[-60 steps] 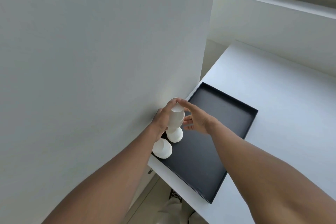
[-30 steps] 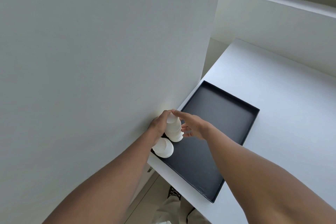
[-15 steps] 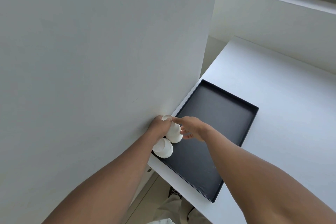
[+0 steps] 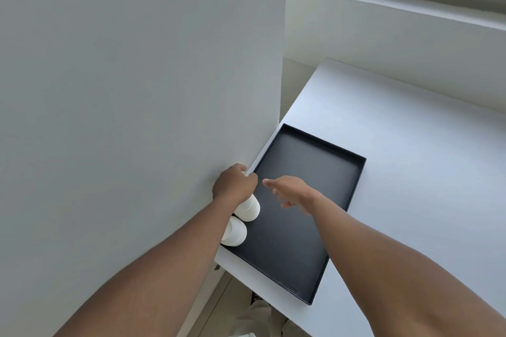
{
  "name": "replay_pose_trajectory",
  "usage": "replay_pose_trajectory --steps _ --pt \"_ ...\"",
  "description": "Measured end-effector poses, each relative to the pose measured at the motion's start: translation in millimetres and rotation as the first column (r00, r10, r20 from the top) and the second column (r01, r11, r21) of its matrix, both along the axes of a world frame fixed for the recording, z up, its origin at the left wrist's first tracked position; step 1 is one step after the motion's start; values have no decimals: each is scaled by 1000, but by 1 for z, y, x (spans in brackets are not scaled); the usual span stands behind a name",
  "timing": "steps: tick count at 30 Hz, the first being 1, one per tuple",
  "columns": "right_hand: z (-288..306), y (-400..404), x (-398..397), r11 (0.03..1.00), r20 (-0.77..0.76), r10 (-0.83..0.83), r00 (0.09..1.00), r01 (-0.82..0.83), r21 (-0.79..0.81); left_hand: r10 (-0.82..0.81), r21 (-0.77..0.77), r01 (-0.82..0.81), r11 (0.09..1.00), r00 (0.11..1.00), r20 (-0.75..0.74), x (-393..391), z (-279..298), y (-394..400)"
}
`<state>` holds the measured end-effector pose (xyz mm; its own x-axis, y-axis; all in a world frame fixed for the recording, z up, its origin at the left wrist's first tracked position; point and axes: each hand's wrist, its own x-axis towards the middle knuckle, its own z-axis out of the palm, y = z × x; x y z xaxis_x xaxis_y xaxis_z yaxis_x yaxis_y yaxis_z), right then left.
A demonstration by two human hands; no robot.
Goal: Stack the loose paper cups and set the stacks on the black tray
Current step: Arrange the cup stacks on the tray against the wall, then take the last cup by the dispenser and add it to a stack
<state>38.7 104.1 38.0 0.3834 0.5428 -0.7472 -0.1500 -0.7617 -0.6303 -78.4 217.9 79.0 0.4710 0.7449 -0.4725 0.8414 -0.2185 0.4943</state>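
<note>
Near corner of shallow black rectangular tray (image 4: 295,227) on white worktop (image 4: 410,172): short white paper cup stack (image 4: 235,232), inverted. Just beyond it, 2nd white paper cup stack (image 4: 249,208), now pressed down shorter than 2 s ago. Left hand (image 4: 235,183) clamped on its top. Right hand (image 4: 290,190) has let go, fingers apart over tray. Likely nesting done; 2 stacks set.

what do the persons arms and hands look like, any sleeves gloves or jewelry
Both forearms are bare all the way to the frame's lower edge, with no sleeve or cuff in view. The left hand and the right hand wear no gloves. No watch, bracelet or band shows on either wrist, and no ring can be seen on the visible fingers, though some of the left hand's fingers are hidden.
</note>
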Motion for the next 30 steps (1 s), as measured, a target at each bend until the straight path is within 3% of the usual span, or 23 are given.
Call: replay_pose_trajectory --steps 9,23,30 --pt "6 -45 26 998 413 57 909 -46 -37 -179 168 182 969 983 -37 34 6 -40" --pt "17 -116 32 993 607 7 794 68 -101 -490 212 496 842 868 -83 66 7 -98" --pt "30 -136 20 988 650 115 751 -19 -153 -618 202 633 748 774 -138 61 8 -114"
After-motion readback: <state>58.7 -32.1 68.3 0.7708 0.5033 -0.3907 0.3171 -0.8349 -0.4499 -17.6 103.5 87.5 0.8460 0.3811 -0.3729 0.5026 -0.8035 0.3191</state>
